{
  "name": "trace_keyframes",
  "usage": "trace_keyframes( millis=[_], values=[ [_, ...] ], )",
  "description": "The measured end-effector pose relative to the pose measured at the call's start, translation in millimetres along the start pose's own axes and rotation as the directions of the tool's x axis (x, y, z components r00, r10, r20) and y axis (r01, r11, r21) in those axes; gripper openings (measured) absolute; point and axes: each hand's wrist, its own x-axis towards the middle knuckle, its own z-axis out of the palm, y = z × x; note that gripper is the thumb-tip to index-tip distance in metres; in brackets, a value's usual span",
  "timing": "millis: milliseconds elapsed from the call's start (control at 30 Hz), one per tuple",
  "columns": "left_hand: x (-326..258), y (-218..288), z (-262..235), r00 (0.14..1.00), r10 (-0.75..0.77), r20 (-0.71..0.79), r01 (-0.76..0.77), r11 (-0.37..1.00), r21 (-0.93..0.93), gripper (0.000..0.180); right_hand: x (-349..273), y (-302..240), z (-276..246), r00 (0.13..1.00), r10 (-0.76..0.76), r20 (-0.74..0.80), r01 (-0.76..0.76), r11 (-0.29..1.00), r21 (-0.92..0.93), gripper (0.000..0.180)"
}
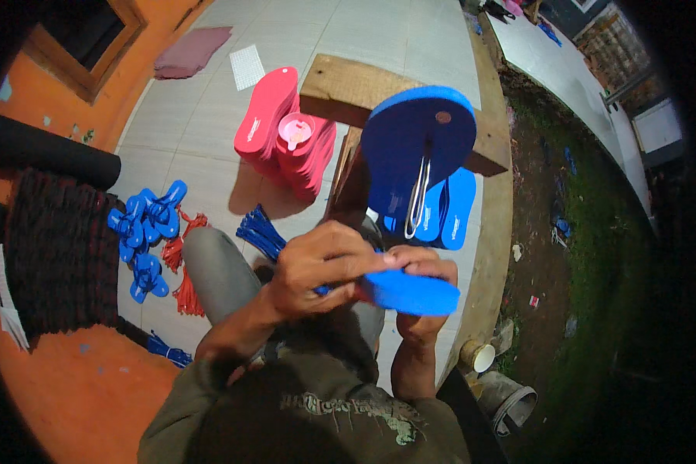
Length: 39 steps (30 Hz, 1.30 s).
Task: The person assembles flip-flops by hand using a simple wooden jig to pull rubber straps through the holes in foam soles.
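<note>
A blue foam sandal sole (414, 155) is held up on end, its heel low by my hands and its toe high, with a hole near the top. A bent metal wire tool (419, 197) hangs through it. My right hand (425, 267) grips the sole's lower end, which looks like a thick blue slab (410, 292). My left hand (325, 267) closes over the same end from the left, and a bit of blue strap (322, 290) shows under its fingers.
A stack of red soles (274, 124) with a small pink funnel (295, 130) stands on the tiled floor. Blue straps (143, 224) and red ones (185, 278) lie left. Two blue soles (448, 209) rest beside a wooden bench (348, 89). Cans (479, 356) stand at the ledge.
</note>
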Motion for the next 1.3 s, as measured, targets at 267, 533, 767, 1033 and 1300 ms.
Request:
trace_keyframes(
  millis=[267,533,767,1033,1300],
  values=[
    [18,-5,-5,0.969,0.207,-0.132,-0.212,0.977,-0.024,0.024,48,-37,-7,0.932,-0.172,0.319,0.294,0.874,-0.388,0.018],
    [28,7,-1,0.985,0.039,-0.166,-0.013,0.988,0.154,0.021,46,-16,-6,0.967,-0.240,0.082,0.252,0.939,-0.233,0.013],
    [91,-3,-7,0.866,-0.467,-0.177,0.493,0.855,0.161,0.023,91,-13,15,0.936,-0.171,-0.306,0.026,0.905,-0.426,0.032],
    [9,-9,-35,0.812,-0.506,-0.290,0.320,0.802,-0.505,0.013,88,-4,4,0.950,-0.133,-0.283,0.028,0.938,-0.345,0.036],
    [23,3,-5,0.847,-0.426,-0.319,0.293,0.874,-0.388,0.014,86,-8,2,0.948,-0.160,-0.274,0.094,0.966,-0.240,0.033]
  ],
)
